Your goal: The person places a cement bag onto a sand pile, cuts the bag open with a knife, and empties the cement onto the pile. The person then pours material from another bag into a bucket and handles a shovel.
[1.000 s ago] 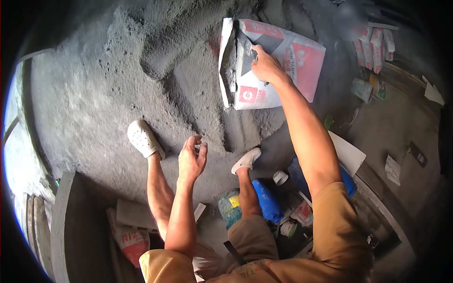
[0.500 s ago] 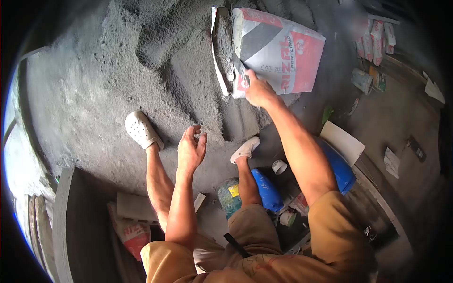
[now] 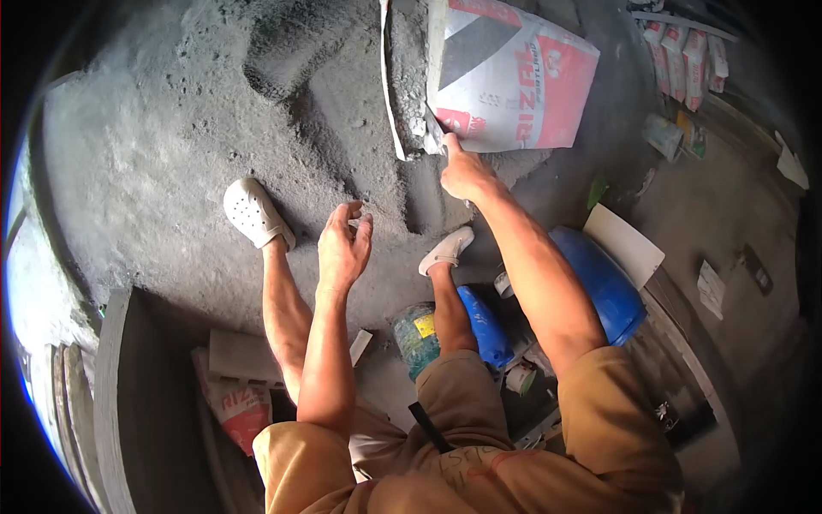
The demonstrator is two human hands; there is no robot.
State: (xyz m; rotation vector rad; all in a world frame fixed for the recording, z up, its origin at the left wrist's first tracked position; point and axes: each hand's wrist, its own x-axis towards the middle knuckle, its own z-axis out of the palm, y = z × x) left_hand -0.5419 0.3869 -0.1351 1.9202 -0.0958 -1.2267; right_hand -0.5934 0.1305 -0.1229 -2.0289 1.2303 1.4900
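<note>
A white and red cement bag (image 3: 514, 81) lies at the top centre, slit open along its left end, with grey powder showing in the gap. My right hand (image 3: 467, 174) is closed around a tool with a flat metal blade (image 3: 433, 130), whose tip is at the lower end of the slit. The tool's handle is mostly hidden in the fist. My left hand (image 3: 344, 248) hangs above the floor between my feet, fingers apart and slightly curled, holding nothing. Grey sand or powder (image 3: 342, 111) is heaped left of the bag.
Several more bags (image 3: 685, 64) are stacked at the upper right. A blue drum (image 3: 604, 287) and a white board (image 3: 623, 246) lie beyond my right arm. A blue container (image 3: 484, 325) and a green container (image 3: 417, 341) stand near my foot. A grey panel (image 3: 111, 385) rises at lower left.
My right hand has moved down and left along the bag with the blade, toward the lower end of the slit. The slit looks wider. The view has shifted slightly; my left hand stays free.
</note>
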